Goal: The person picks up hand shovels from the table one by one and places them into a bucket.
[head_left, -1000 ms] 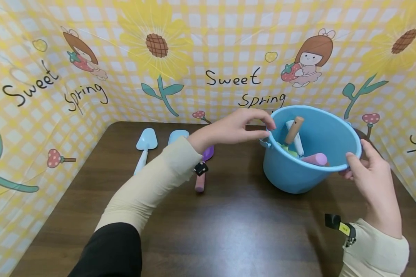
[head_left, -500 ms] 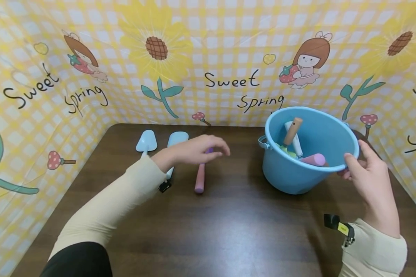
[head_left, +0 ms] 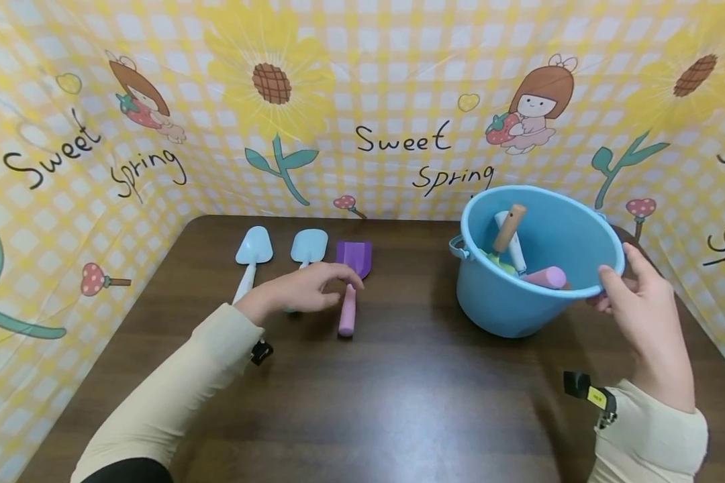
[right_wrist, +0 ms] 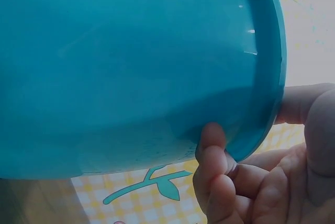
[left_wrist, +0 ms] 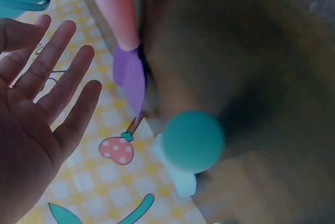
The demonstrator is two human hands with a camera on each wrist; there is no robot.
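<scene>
My left hand (head_left: 305,287) hovers over the table with its fingers loosely extended and nothing held, as the left wrist view (left_wrist: 42,98) also shows. Its fingertips reach over a toy shovel with a purple blade (head_left: 352,253) and pink handle (head_left: 347,318); head-view overlap hides whether they touch. Under this hand lies a light blue shovel (head_left: 309,245), its handle mostly covered. Another light blue shovel (head_left: 254,245) with a pointed blade lies farther left. My right hand (head_left: 655,322) grips the rim of a blue bucket (head_left: 513,312), thumb inside and curled fingers outside.
Inside the bucket are a brown handle (head_left: 510,228), a pale blue handle (head_left: 517,251) and a pink handle (head_left: 547,278). The bucket's carrying handle (head_left: 458,248) hangs at its left. A patterned cloth (head_left: 399,87) rises behind the dark wooden table (head_left: 399,416).
My left hand has left the bucket's left rim and moved left and down to the shovels. The right hand stays on the rim; the bucket has barely moved.
</scene>
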